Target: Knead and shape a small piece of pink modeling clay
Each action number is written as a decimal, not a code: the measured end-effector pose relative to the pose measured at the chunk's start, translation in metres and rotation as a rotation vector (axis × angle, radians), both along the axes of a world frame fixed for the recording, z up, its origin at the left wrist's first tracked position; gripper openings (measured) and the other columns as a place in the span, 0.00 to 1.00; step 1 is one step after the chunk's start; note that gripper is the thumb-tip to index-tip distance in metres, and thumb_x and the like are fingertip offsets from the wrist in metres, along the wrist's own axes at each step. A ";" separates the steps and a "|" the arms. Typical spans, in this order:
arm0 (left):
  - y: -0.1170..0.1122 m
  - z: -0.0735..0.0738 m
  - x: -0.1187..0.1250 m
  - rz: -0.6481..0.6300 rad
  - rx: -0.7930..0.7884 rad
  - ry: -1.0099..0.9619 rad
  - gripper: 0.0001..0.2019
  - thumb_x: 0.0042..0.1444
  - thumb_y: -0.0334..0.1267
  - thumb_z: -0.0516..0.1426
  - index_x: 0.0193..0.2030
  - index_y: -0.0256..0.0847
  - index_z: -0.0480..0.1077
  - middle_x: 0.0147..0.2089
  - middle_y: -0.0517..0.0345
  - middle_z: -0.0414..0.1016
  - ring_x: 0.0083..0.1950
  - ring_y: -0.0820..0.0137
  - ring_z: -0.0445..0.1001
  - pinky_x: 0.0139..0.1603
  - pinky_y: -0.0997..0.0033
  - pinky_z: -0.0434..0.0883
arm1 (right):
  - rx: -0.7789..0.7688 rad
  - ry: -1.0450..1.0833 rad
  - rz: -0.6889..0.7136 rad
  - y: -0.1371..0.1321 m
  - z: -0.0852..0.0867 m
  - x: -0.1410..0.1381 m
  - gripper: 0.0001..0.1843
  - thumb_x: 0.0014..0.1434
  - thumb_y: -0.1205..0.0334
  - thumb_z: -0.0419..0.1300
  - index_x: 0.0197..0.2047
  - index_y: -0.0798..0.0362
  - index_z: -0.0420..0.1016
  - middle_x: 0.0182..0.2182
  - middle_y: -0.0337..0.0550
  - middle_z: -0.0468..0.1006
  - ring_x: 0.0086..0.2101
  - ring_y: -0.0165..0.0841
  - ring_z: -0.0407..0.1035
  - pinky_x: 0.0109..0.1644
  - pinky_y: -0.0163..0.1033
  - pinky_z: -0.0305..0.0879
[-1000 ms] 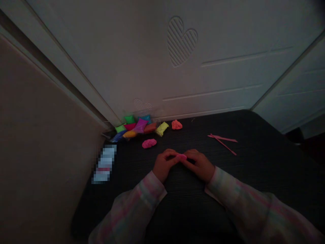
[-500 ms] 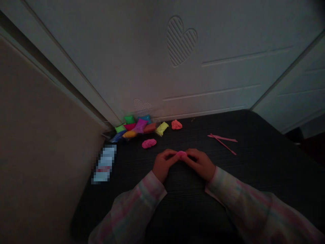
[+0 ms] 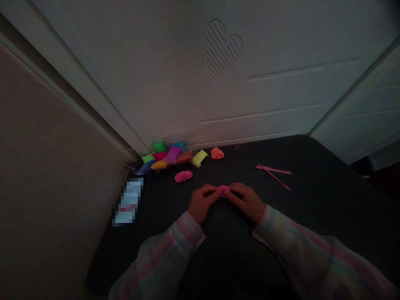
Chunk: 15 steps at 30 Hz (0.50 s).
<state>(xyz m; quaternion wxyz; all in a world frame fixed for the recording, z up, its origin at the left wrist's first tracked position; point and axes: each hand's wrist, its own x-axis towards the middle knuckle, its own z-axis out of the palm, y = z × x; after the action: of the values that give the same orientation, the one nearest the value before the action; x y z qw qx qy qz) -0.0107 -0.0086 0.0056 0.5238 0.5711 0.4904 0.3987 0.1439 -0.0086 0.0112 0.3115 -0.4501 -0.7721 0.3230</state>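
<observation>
1. Pinched between fingertips of left hand (image 3: 201,202) and right hand (image 3: 246,201), head view, just below frame centre: pink piece (image 3: 223,191).
2. Change: outline rounder than a second ago; shaping seemingly under way.
3. Left of centre: pink lump (image 3: 183,176), untouched.

Dark tabletop (image 3: 312,183) | orange lump (image 3: 217,153) | left of it — yellow packet (image 3: 199,158), bagged packets (image 3: 172,154), pink lump (image 3: 183,176) | right of it — pink sticks (image 3: 276,170)
</observation>
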 end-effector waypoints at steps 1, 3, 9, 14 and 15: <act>0.000 0.000 0.000 0.011 0.005 0.008 0.07 0.45 0.40 0.55 0.26 0.39 0.71 0.28 0.60 0.68 0.31 0.74 0.66 0.35 0.75 0.61 | -0.005 0.011 -0.014 0.000 0.000 0.000 0.11 0.54 0.58 0.49 0.31 0.53 0.70 0.26 0.40 0.71 0.29 0.30 0.64 0.35 0.36 0.57; 0.000 0.000 -0.001 0.039 0.017 0.013 0.07 0.44 0.39 0.56 0.25 0.39 0.71 0.28 0.61 0.68 0.32 0.74 0.66 0.35 0.75 0.61 | -0.022 0.039 -0.052 0.000 -0.001 0.000 0.11 0.53 0.58 0.50 0.32 0.53 0.70 0.28 0.41 0.72 0.30 0.30 0.64 0.35 0.36 0.58; 0.001 -0.001 -0.002 0.057 0.058 0.016 0.06 0.45 0.38 0.55 0.24 0.39 0.70 0.27 0.61 0.67 0.31 0.74 0.66 0.35 0.75 0.62 | -0.070 0.085 -0.097 0.000 -0.004 -0.001 0.09 0.51 0.58 0.53 0.32 0.54 0.70 0.27 0.41 0.72 0.30 0.30 0.65 0.35 0.35 0.59; 0.000 0.000 -0.003 0.006 0.056 -0.016 0.07 0.46 0.39 0.54 0.29 0.39 0.70 0.31 0.59 0.68 0.34 0.72 0.67 0.37 0.73 0.63 | -0.086 0.098 -0.100 0.000 -0.004 -0.001 0.09 0.51 0.58 0.53 0.29 0.54 0.70 0.26 0.40 0.73 0.29 0.30 0.65 0.35 0.35 0.60; 0.000 0.000 -0.003 -0.003 0.057 -0.014 0.07 0.46 0.39 0.54 0.29 0.39 0.71 0.31 0.58 0.68 0.35 0.72 0.67 0.38 0.73 0.63 | -0.085 0.095 -0.091 0.000 -0.004 -0.001 0.09 0.51 0.58 0.53 0.29 0.54 0.71 0.26 0.40 0.73 0.29 0.30 0.66 0.35 0.35 0.60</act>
<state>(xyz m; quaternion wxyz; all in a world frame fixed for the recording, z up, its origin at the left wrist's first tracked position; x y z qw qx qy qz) -0.0133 -0.0086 0.0060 0.5114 0.5835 0.4743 0.4159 0.1432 -0.0085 0.0074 0.3427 -0.4817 -0.7207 0.3621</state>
